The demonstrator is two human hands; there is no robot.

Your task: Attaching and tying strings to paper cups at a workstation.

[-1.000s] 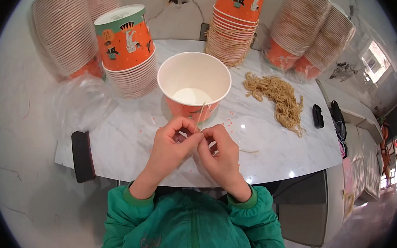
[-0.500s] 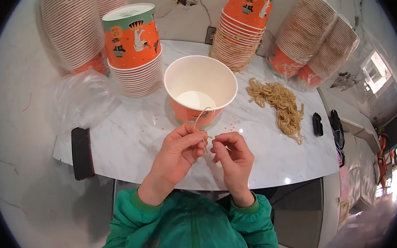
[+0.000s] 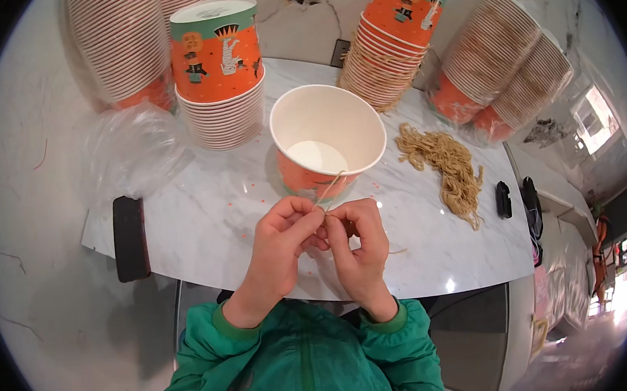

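Observation:
My left hand (image 3: 275, 247) pinches a thin tan cord (image 3: 330, 187) between thumb and fingertips. Fingertip to fingertip with it, my right hand (image 3: 361, 249) is closed in a pinch on the same cord, and a short tail pokes out by its right side. The cord runs up to the near rim of a large paper bucket (image 3: 303, 166), white inside and orange outside, which stands upright just beyond my hands. My fingers hide the spot where the strands meet. To the right lies a loose heap of tan cords (image 3: 446, 168).
Stacked upside-down orange and green paper buckets (image 3: 217, 64) stand back left; another stack (image 3: 390, 45), with cords hanging on it, stands behind. Bagged buckets (image 3: 493, 59) lean at the right. A crumpled plastic bag (image 3: 136, 150), a black block (image 3: 130, 237) and a small black case (image 3: 503, 200) sit near the table's edges.
My right hand has moved left and closed up against my left fingertips. The wide cord loop above my left hand has become a straighter strand to the bucket. The view has shifted slightly.

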